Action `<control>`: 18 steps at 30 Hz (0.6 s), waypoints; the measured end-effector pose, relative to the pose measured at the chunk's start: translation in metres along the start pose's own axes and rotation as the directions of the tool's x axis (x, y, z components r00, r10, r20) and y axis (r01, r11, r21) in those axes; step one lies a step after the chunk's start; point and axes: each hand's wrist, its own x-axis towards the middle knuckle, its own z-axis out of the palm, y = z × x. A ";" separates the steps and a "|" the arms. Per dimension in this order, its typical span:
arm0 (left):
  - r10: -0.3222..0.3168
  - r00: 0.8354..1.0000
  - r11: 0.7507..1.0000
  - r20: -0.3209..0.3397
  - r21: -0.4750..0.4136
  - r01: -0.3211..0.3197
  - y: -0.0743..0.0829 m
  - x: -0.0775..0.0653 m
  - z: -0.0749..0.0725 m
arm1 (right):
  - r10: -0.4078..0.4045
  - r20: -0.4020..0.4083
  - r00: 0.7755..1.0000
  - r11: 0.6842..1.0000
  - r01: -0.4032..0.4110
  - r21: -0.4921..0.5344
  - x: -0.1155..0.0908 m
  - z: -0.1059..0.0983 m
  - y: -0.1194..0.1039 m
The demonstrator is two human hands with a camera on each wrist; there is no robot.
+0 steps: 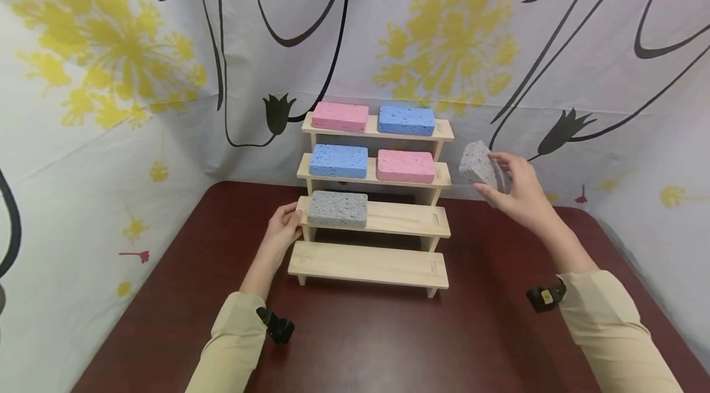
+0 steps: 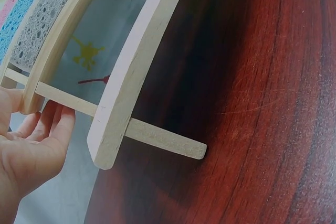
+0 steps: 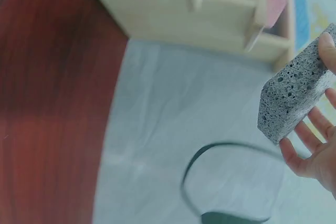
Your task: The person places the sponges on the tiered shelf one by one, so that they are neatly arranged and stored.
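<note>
My right hand (image 1: 516,188) holds a grey sponge (image 1: 474,160) in the air, right of a stepped wooden rack (image 1: 366,262). In the right wrist view, the thumb and fingers pinch this pitted sponge (image 3: 291,93) by its sides. My left hand (image 1: 281,230) grips the left end of the rack's second step from the bottom. The left wrist view has its fingers (image 2: 62,129) under that step's end. Just beside it, another grey sponge (image 1: 337,208) lies flat on the same step's left half.
A pink sponge (image 1: 340,116) and a blue sponge (image 1: 406,121) lie on the top step. Below them, a blue sponge (image 1: 338,161) sits left of a pink sponge (image 1: 405,166). The rack stands on a dark red table (image 1: 355,337) before a patterned cloth (image 1: 244,72).
</note>
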 end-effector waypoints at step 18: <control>0.005 1.000 0.999 0.017 -0.036 -0.004 -0.001 0.000 -0.001 | -0.187 0.173 0.967 0.975 0.204 -0.091 0.015 0.044 -0.062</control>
